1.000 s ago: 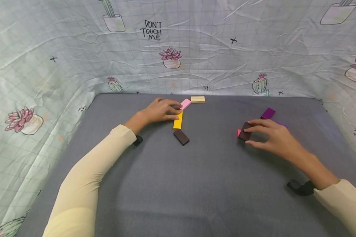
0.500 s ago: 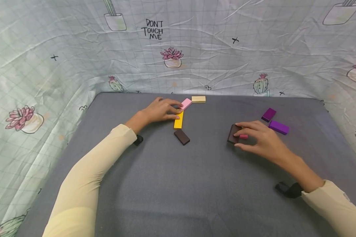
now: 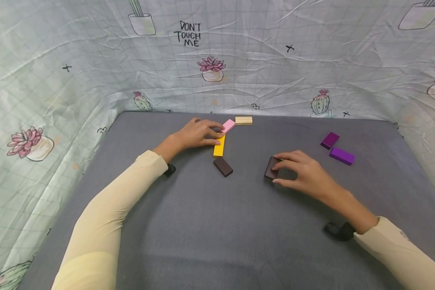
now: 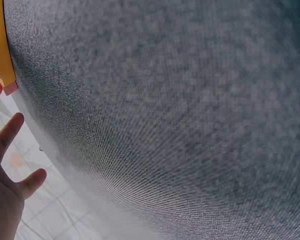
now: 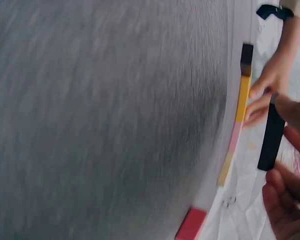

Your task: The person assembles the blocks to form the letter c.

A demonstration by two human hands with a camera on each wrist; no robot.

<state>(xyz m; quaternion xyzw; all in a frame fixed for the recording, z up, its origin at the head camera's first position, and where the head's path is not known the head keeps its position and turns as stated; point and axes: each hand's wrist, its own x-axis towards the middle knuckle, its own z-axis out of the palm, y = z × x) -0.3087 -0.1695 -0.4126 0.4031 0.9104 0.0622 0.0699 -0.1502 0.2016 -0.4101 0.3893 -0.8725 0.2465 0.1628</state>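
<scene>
In the head view, my left hand [image 3: 199,135] rests with its fingertips on the yellow block [image 3: 219,148] and at the pink block [image 3: 228,126]. Two of its fingers spread free in the left wrist view, where the yellow block [image 4: 1,45] shows at the edge. My right hand [image 3: 304,173] pinches a dark brown block [image 3: 271,167] between thumb and fingers, held above the table in the right wrist view. Another dark brown block [image 3: 223,166] lies at the yellow block's near end. The red block [image 5: 191,224] appears in the right wrist view but is hidden in the head view.
A pale wood-coloured block [image 3: 244,121] touches the pink block's far end. To the right lie a dark purple block [image 3: 330,140] and a brighter violet block [image 3: 342,156]. Patterned cloth [image 3: 261,72] walls the grey table [image 3: 217,233] at the back and sides.
My right hand has carried the dark brown block leftward, towards the row of blocks. The violet block has come into full view, and the red one is now covered. My left hand stays put.
</scene>
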